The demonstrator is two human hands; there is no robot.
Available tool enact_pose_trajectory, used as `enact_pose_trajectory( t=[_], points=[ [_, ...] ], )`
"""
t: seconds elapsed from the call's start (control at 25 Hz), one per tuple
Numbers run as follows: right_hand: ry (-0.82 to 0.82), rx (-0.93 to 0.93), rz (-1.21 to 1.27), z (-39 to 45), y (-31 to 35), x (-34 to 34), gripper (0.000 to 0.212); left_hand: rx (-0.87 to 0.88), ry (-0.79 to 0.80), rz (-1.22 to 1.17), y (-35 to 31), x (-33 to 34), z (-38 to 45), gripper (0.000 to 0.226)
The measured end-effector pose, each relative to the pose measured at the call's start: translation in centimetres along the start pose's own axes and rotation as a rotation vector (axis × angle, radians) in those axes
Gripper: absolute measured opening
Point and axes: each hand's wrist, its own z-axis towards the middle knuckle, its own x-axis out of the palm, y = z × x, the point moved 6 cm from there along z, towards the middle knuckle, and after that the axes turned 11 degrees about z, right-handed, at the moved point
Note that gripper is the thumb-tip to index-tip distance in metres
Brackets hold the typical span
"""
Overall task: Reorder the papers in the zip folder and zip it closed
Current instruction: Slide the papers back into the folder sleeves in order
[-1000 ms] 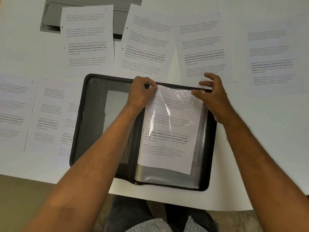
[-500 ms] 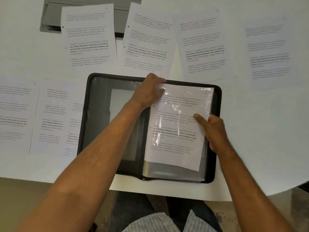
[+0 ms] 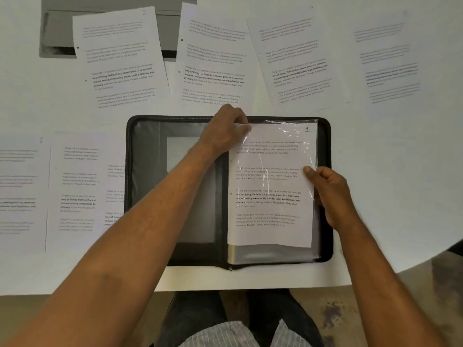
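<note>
A black zip folder (image 3: 147, 151) lies open on the white table. Its right half holds clear plastic sleeves (image 3: 273, 254). A printed sheet marked 1 (image 3: 270, 186) sits in the top sleeve. My left hand (image 3: 223, 131) pinches the sleeve's top left corner. At the right edge my right hand (image 3: 328, 194) grips the sleeve and sheet, thumb on top of the page. The left half of the folder shows a grey inner pocket (image 3: 185, 156).
Several loose printed sheets lie around the folder: three above it (image 3: 120, 58) (image 3: 215, 58) (image 3: 295, 58), one at far right (image 3: 390, 61), and others at the left (image 3: 75, 186). A grey device (image 3: 57, 28) stands at the back left. The table's front edge (image 3: 250, 284) is near my lap.
The sheet has slid further down into the sleeve. My right hand moved from the sleeve's top edge down to its right edge and now grips it. My left hand stayed at the top left corner.
</note>
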Motion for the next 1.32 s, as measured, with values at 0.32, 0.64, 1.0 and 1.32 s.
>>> enact_pose_trajectory(
  t=[0.32, 0.64, 1.0, 1.32],
  points=[
    [0.016, 0.042, 0.006, -1.4, -0.8, 0.6, 0.028, 0.04, 0.113, 0.126, 0.5, 0.4, 2.3, 0.034],
    [0.078, 0.106, -0.048, -4.2, 0.3, 1.1, 0.022, 0.036, -0.144, -0.104, 1.1, -0.7, -0.7, 0.019],
    [0.342, 0.014, 0.034, -10.3, 2.8, 17.2, 0.031, -0.367, -0.087, -0.784, 6.2, -3.0, -12.4, 0.034],
    [0.398, -0.124, -0.334, -10.4, -5.4, 29.9, 0.011, -0.545, -0.009, -0.915, 14.2, -6.8, -18.2, 0.059]
  ],
)
